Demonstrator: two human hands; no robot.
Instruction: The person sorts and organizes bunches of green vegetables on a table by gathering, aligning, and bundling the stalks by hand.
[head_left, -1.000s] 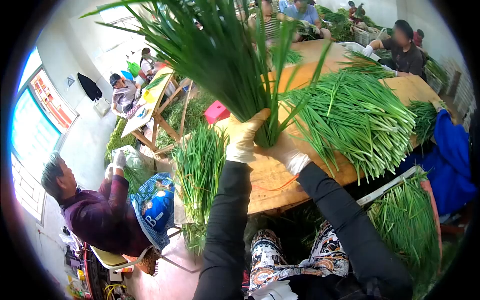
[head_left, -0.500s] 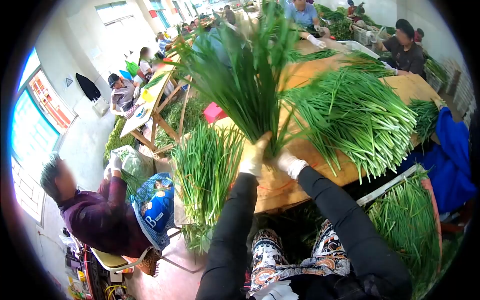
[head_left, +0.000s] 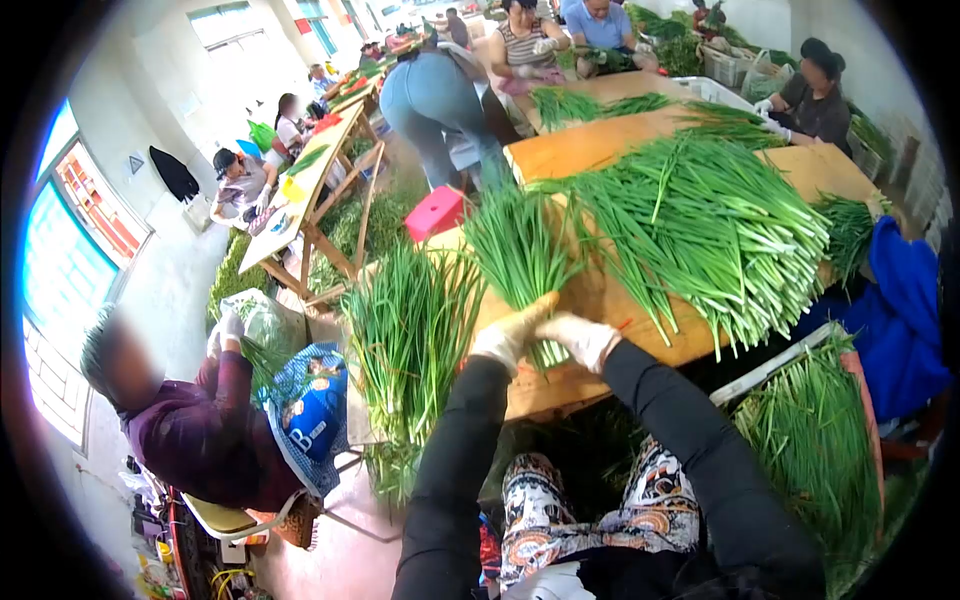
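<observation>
A bunch of long green stalks point(head_left: 522, 245) lies on the wooden table point(head_left: 570, 385), its white ends toward me. My left hand point(head_left: 508, 335), gloved, is closed round the lower part of the bunch from the left. From the right, my right hand point(head_left: 580, 338), also gloved, presses against the same bunch near its ends. To the right lies a large heap of green stalks point(head_left: 710, 230). Left of my hands, more bundled stalks point(head_left: 405, 340) rest at the table's left edge.
A pink box point(head_left: 434, 213) stands at the table's far left. A seated person point(head_left: 210, 430) in dark purple works at left; others sit beyond the table. At lower right is a container of stalks point(head_left: 815, 440), near blue cloth point(head_left: 905, 320).
Both hands have brought the raised bunch down onto the table, so it no longer stands upright before me. A person bending beyond the table now shows clearly.
</observation>
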